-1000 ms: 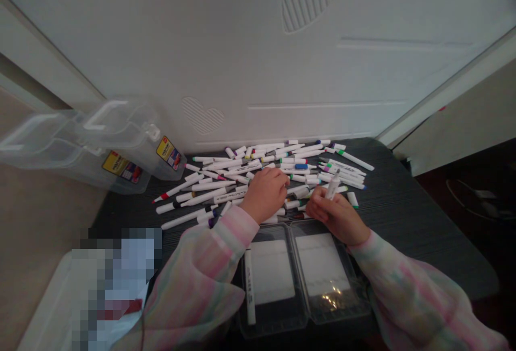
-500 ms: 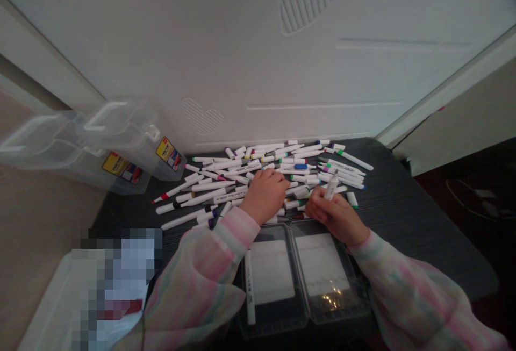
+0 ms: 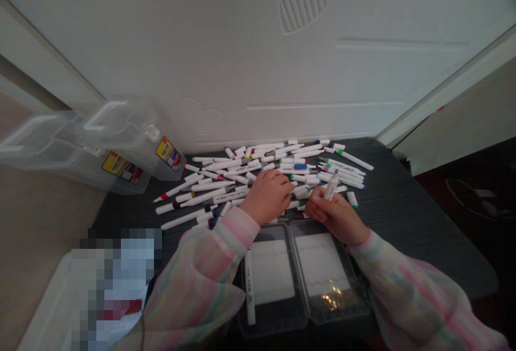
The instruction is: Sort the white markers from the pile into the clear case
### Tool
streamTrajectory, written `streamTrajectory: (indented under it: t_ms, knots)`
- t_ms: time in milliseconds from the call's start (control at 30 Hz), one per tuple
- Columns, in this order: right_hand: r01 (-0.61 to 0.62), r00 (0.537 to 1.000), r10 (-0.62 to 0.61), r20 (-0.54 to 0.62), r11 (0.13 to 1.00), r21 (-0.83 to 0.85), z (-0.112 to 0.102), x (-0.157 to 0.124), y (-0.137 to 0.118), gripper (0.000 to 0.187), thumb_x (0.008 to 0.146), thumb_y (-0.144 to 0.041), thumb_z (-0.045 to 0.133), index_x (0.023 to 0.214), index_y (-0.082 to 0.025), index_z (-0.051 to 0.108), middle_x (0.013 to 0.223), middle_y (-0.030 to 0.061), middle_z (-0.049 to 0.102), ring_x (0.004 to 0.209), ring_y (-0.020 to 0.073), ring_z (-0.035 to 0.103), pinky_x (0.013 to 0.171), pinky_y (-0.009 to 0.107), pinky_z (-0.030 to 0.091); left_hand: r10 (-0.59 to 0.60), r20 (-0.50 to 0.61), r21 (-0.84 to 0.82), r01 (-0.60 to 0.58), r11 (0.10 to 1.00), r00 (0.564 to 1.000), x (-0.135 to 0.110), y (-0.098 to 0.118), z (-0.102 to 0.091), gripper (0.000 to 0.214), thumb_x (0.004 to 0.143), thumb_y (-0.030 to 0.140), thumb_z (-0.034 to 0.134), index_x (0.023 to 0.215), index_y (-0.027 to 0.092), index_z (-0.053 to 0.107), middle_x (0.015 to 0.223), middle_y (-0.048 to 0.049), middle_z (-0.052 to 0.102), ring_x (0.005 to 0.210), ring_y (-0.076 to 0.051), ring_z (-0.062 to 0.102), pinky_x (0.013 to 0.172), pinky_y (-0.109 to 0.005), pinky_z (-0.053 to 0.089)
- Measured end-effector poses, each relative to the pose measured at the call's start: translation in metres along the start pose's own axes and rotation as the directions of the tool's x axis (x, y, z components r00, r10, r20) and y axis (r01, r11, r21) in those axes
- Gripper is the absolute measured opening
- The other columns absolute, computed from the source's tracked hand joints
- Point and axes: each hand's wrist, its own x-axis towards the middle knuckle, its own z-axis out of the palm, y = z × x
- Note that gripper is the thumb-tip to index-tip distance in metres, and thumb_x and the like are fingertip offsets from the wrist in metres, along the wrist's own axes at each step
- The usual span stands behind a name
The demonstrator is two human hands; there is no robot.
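A white marker [image 3: 331, 187] stands tilted upward in my right hand [image 3: 336, 214], its greyish end pointing up past my closed fingers. My left hand [image 3: 269, 196] rests palm down on the pile of white markers [image 3: 226, 165], fingers bent in among loose caps; what they grip, if anything, is hidden under the hand. Many of the markers have coloured ends. Below both hands lies an opened clear plastic case [image 3: 300, 281]. One white marker [image 3: 250, 286] lies lengthwise along the left side of its left half. A loose green-edged white cap [image 3: 352, 199] sits beside my right hand.
Two clear plastic containers [image 3: 133, 141] with yellow labels stand at the left of the dark table [image 3: 423, 233]. A white panel [image 3: 242, 44] rises directly behind the markers. A white object, partly pixelated, is at the lower left.
My left hand has shifted slightly to the right over the pile, its fingers curling a little further. My right hand and its marker have barely moved.
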Motion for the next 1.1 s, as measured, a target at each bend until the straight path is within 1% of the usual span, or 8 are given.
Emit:
streamTrajectory:
  t_ms: [133, 233, 400, 500, 633, 733, 867, 1100]
  knots:
    - [-0.004, 1.0, 0.004, 0.001, 1.0, 0.002, 0.0, 0.0, 0.0, 0.027, 0.074, -0.03, 0.056, 0.056, -0.018, 0.041, 0.039, -0.0071, 0.033, 0.04, 0.0063, 0.028, 0.046, 0.025, 0.02, -0.049, -0.029, 0.005, 0.049, 0.999, 0.998, 0.001, -0.003, -0.002, 0.018, 0.08, 0.024, 0.043, 0.087, 0.02, 0.059, 0.091, -0.0019, 0.061, 0.094, -0.018, 0.048, 0.083, -0.032, 0.036]
    - [-0.004, 1.0, 0.004, 0.002, 1.0, -0.003, 0.0, 0.0, 0.0, 0.027, 0.074, -0.031, 0.056, 0.056, -0.018, 0.041, 0.039, -0.007, 0.033, 0.04, 0.0064, 0.028, 0.046, 0.025, 0.019, -0.139, -0.077, 0.023, 0.141, 0.99, 0.987, 0.001, -0.012, -0.008, 0.02, 0.081, 0.024, 0.041, 0.088, 0.019, 0.059, 0.091, -0.0024, 0.061, 0.093, -0.018, 0.049, 0.084, -0.033, 0.036]
    - [-0.011, 1.0, 0.011, -0.006, 1.0, -0.001, 0.0, 0.0, 0.0, 0.028, 0.073, -0.031, 0.057, 0.056, -0.018, 0.041, 0.039, -0.007, 0.033, 0.041, 0.0066, 0.029, 0.047, 0.025, 0.02, -0.355, -0.183, 0.067, 0.371, 0.926, 0.917, -0.004, -0.029, -0.017, 0.024, 0.079, 0.02, 0.04, 0.092, 0.014, 0.059, 0.097, -0.0104, 0.059, 0.096, -0.025, 0.048, 0.084, -0.041, 0.035]
    - [-0.01, 1.0, 0.01, -0.004, 1.0, 0.003, 0.0, 0.0, 0.001, 0.028, 0.073, -0.032, 0.057, 0.056, -0.018, 0.041, 0.039, -0.0071, 0.033, 0.041, 0.0065, 0.028, 0.047, 0.025, 0.02, -0.426, -0.198, 0.07, 0.446, 0.892, 0.883, -0.006, -0.034, -0.016, 0.024, 0.076, 0.02, 0.043, 0.091, 0.012, 0.06, 0.096, -0.0126, 0.06, 0.094, -0.028, 0.049, 0.083, -0.044, 0.036]
    - [-0.011, 1.0, 0.011, -0.003, 1.0, 0.002, -0.001, 0.0, 0.001, 0.027, 0.074, -0.031, 0.056, 0.057, -0.018, 0.041, 0.04, -0.007, 0.033, 0.041, 0.0065, 0.028, 0.047, 0.025, 0.02, -0.448, -0.175, 0.037, 0.461, 0.887, 0.877, -0.005, -0.039, -0.018, 0.024, 0.076, 0.021, 0.043, 0.09, 0.014, 0.061, 0.091, -0.0091, 0.063, 0.091, -0.023, 0.054, 0.084, -0.037, 0.039]
    - [-0.015, 1.0, 0.015, -0.002, 1.0, -0.001, -0.002, 0.0, 0.001, 0.027, 0.074, -0.032, 0.056, 0.056, -0.018, 0.041, 0.04, -0.007, 0.033, 0.041, 0.0064, 0.028, 0.046, 0.025, 0.019, -0.477, -0.183, -0.003, 0.485, 0.874, 0.86, -0.007, -0.049, -0.027, 0.029, 0.078, 0.016, 0.037, 0.098, 0.014, 0.058, 0.097, -0.007, 0.062, 0.093, -0.018, 0.054, 0.085, -0.029, 0.04]
    - [-0.015, 1.0, 0.015, -0.004, 1.0, -0.003, -0.001, 0.0, 0.0, 0.028, 0.074, -0.032, 0.056, 0.056, -0.018, 0.04, 0.04, -0.0071, 0.032, 0.041, 0.0065, 0.027, 0.046, 0.025, 0.019, -0.538, -0.205, -0.02, 0.546, 0.837, 0.817, -0.014, -0.065, -0.04, 0.033, 0.079, 0.013, 0.032, 0.1, 0.009, 0.057, 0.102, -0.0107, 0.061, 0.097, -0.02, 0.053, 0.088, -0.032, 0.039]
    - [-0.016, 1.0, 0.016, 0.005, 1.0, 0.009, -0.001, 0.001, 0.001, 0.027, 0.075, -0.031, 0.056, 0.057, -0.018, 0.041, 0.04, -0.0072, 0.033, 0.041, 0.0066, 0.027, 0.047, 0.025, 0.021, -0.525, -0.117, -0.014, 0.527, 0.85, 0.843, -0.019, -0.071, -0.04, 0.028, 0.074, 0.015, 0.039, 0.088, 0.014, 0.062, 0.093, -0.0086, 0.063, 0.09, -0.022, 0.056, 0.083, -0.034, 0.042]
